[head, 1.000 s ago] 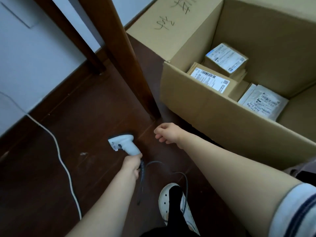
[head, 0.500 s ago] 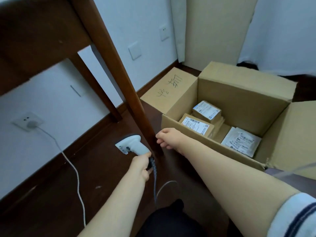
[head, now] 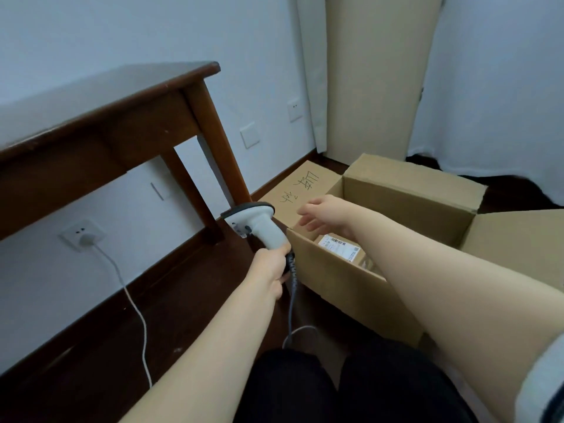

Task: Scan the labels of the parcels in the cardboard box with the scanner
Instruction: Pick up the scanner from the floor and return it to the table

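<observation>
Wooden desk point(head: 116, 99) at left. Open cardboard box point(head: 335, 282) sits on the dark floor point(head: 91, 346) just right of it, flaps out. White scanner point(head: 259, 222) is just outside the box's near-left corner, left hand point(head: 271, 270) clenched round its handle. Right hand point(head: 326, 216) released, fingers loose, above the box opening. Labelled parcel point(head: 340, 247) inside, under that wrist.
</observation>
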